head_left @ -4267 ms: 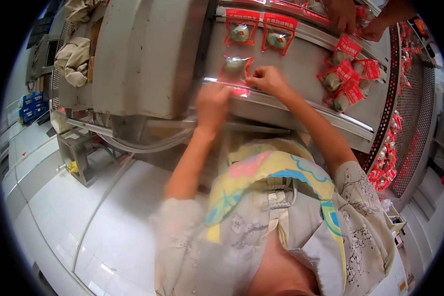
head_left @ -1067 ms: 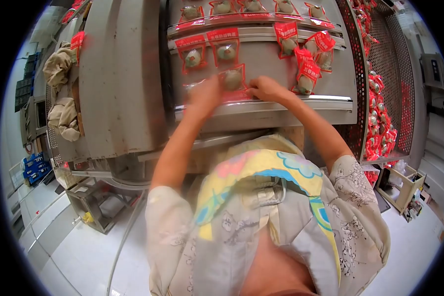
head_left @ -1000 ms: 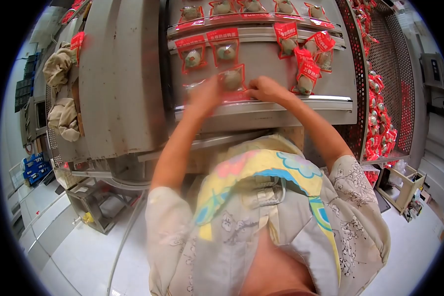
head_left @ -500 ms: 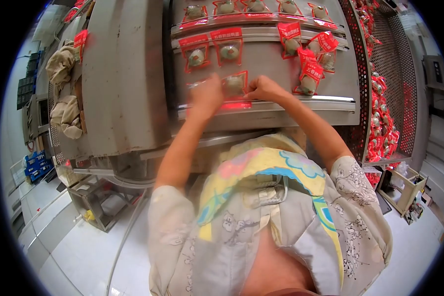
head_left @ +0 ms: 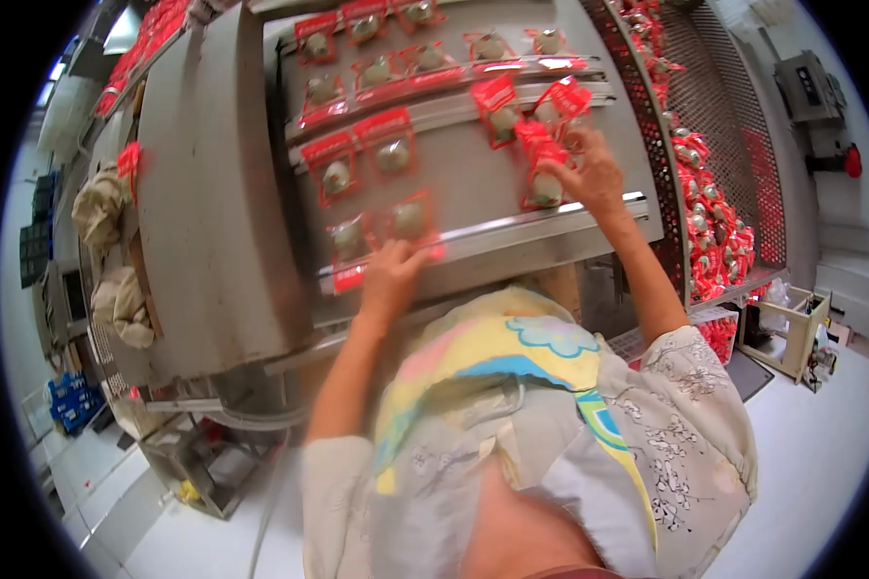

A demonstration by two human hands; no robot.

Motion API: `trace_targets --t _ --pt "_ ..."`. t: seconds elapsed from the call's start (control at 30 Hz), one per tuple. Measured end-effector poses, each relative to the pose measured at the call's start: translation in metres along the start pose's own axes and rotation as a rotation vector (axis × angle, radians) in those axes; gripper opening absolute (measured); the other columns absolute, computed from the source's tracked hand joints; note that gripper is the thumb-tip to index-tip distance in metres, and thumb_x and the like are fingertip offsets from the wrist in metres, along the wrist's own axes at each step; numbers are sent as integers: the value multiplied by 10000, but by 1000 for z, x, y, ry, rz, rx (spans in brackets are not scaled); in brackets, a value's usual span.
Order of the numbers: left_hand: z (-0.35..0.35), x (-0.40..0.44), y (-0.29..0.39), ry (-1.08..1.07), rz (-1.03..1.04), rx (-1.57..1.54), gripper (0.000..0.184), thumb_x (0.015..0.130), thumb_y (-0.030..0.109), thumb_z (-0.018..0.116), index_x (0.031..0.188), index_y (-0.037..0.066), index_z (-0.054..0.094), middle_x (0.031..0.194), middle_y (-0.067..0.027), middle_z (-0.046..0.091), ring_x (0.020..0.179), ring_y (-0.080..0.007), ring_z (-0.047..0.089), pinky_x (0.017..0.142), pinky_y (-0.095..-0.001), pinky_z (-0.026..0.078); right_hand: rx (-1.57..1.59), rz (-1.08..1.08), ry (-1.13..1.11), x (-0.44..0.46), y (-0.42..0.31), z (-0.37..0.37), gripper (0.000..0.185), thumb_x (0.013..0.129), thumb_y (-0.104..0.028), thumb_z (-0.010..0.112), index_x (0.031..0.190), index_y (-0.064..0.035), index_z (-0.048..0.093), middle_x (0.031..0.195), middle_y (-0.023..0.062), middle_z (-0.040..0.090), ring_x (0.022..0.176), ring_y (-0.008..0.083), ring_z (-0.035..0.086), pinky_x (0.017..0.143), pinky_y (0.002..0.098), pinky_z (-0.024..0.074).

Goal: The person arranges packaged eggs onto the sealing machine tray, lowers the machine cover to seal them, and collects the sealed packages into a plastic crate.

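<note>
Clear-and-red plastic packets, each with a pale greenish egg-like item inside, lie in rows on a grey metal machine bed. My left hand (head_left: 393, 275) is at the front metal bar, its fingers closed at the lower edge of an egg packet (head_left: 408, 220); the fingertips are somewhat blurred. Just left of it lies another egg packet (head_left: 348, 238). Over a loose pile on the right, my right hand (head_left: 597, 176) is open, thumb and fingers apart around the pile's edge. The nearest piled packet (head_left: 546, 185) lies by the thumb.
Metal bars (head_left: 512, 232) cross the bed between rows. A perforated metal bin (head_left: 763, 193) full of red packets stands to the right. At left are a broad metal cover (head_left: 198, 212) and crumpled beige cloths (head_left: 124, 307).
My right hand has left the packet at the front bar and moved right to the loose pile. My left hand has shifted to the packet's lower edge. The camera view has turned.
</note>
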State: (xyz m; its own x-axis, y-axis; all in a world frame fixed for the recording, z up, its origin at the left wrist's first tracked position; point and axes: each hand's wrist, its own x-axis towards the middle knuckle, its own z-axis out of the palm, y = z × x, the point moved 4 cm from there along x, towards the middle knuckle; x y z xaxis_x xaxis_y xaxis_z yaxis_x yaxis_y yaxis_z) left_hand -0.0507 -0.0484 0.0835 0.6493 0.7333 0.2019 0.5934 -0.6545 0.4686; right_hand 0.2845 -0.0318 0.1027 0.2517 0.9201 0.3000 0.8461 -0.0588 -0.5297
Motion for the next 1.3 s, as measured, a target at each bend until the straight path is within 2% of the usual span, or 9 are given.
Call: trace_targets --t 0.2,0.3,0.57,0.8,0.93,1.07,1.17,1.27,1.3 --pt "9 0 2 70 71 -84 176 777 159 684 913 53 649 951 -137 644 883 -321 601 746 -427 482 96 146 -81 -29 24 15 266 789 -183 663 1025 -80 595 841 144 645 768 307 638 660 395 494" --pt "26 19 14 -167 -386 -397 306 830 323 628 1011 78 655 1023 -155 651 997 -300 618 994 -486 386 276 201 -176 -27 -5 -4 242 762 -168 688 950 -45 597 772 142 633 712 287 634 629 378 488" --pt "22 104 75 -497 -60 -142 307 919 303 535 1108 69 594 1046 -107 642 938 -240 618 824 -348 489 324 -93 -169 -64 -72 25 196 764 -151 666 914 -57 583 893 146 586 797 345 603 694 426 481" --pt "153 59 -9 -348 -1096 -1960 211 936 239 539 1070 91 606 1010 -69 641 903 -192 617 767 -347 507 733 22 -338 -71 -61 34 246 825 -266 673 956 -68 606 934 55 605 824 199 589 722 312 486" --pt "204 45 -54 -213 -1123 -1882 228 938 197 536 1122 76 593 1057 -84 630 964 -203 595 867 -363 470 947 627 -561 -66 -61 18 276 856 -280 665 1003 -50 628 981 -7 613 898 111 573 727 269 482" --pt "108 58 3 81 -174 -916 273 906 121 555 1170 54 574 1144 -109 589 1072 -239 536 941 -351 416 1156 412 -494 -75 -18 103 351 879 -319 644 1079 -30 645 962 0 631 858 114 582 725 259 485" --pt "116 64 -6 -16 187 -211 482 830 119 642 1285 58 494 1251 -115 536 1198 -266 462 1027 -398 358 888 904 -916 -91 9 135 435 801 -479 701 982 -83 690 807 0 611 669 110 543 533 271 421" --pt "168 52 -29 -199 -959 -1811 380 915 293 546 1242 103 512 1198 -51 569 1098 -218 531 917 -434 457 749 781 -993 -78 -16 101 522 762 -655 629 625 -155 561 558 -22 486 465 95 436 390 257 293" --pt "100 69 8 -233 -941 -1627 353 937 298 515 1219 87 517 1169 -47 585 1052 -186 554 854 -432 487 771 794 -1043 -74 -24 91 517 763 -657 623 674 -148 635 598 -3 548 540 98 513 445 253 361"
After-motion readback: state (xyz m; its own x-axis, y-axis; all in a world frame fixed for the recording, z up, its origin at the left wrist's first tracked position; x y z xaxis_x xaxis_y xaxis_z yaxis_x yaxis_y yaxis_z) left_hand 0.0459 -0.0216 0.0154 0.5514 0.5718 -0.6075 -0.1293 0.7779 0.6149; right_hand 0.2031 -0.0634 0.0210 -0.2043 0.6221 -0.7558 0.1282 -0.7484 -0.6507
